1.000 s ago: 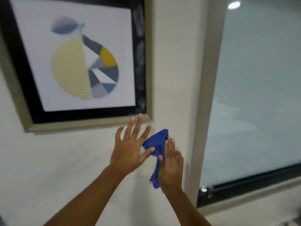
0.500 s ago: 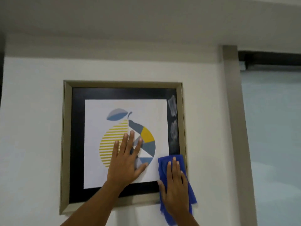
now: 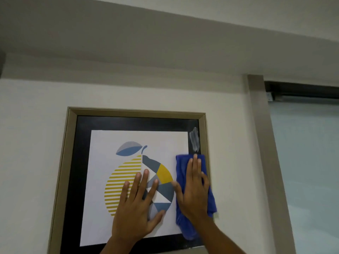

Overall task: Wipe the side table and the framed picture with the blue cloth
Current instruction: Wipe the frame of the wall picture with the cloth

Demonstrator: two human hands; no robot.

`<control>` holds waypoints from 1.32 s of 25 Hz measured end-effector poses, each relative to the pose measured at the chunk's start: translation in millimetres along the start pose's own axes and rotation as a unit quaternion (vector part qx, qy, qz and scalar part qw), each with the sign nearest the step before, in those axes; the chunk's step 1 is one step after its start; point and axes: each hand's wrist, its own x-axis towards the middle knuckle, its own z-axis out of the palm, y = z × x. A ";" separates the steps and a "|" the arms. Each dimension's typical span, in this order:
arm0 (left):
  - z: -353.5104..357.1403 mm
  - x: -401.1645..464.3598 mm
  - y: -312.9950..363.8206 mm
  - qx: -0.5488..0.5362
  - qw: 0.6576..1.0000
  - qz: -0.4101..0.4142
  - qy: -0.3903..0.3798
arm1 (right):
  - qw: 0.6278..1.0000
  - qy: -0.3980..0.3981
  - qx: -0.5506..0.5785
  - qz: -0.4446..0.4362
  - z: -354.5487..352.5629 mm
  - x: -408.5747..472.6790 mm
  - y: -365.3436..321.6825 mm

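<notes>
The picture-wiping step is the one in hand. Nearest the camera, the left hand (image 3: 136, 208) lies flat on the glass of the framed picture (image 3: 136, 180), fingers spread wide and gripping nothing; it looks to be steadying the frame against the wall. Just to the right of it, the right hand (image 3: 194, 191) is also opened flat, fingers pointing up, pressing the blue cloth (image 3: 180, 167) against the picture's right side. The cloth is pinned under the palm rather than pinched, and it covers the right margin of the print and the black mat, with a loose tail hanging past the frame's right edge near the lower corner.

Above the cloth, on the black mat near the picture's upper right corner, a whitish smear (image 3: 194, 142) shows on the glass. The next move probably calls for pushing the cloth straight up the right side over that smear, keeping even pressure while the other hand holds the frame still, then working across the rest of the glass.

The side table is nowhere in view, so its state cannot be judged. The picture's bottom edge and lower left corner are cut off by the frame of view and partly covered by the forearms. The glass under both hands is hidden, so any marks there cannot be seen. To the right of the picture, beyond a wall pillar (image 3: 264, 143), a frosted glass panel (image 3: 308, 162) gives only a hazy surface.
</notes>
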 end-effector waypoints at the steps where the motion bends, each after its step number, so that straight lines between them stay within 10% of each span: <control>1: -1.5 1.1 -0.2 0.000 1.000 0.000 -0.006 | 1.000 0.012 0.004 -0.004 -3.9 28.3 -4.9; 8: 1.2 1.5 -0.7 -0.004 1.000 -0.008 0.000 | 0.998 0.060 -0.003 -0.017 -10.2 112.4 -16.1; 18: 1.9 -1.5 -1.0 -0.008 1.000 -0.004 -0.001 | 1.000 -0.010 -0.023 0.012 23.6 -92.8 22.3; 28: -2.8 -1.9 -0.9 -0.019 1.000 -0.004 -0.008 | 0.997 0.067 0.026 -0.017 -23.0 120.7 -19.1; 33: 0.0 -0.1 2.0 -0.011 1.000 -0.014 0.009 | 0.992 0.110 0.041 -0.041 -1.4 78.7 -5.8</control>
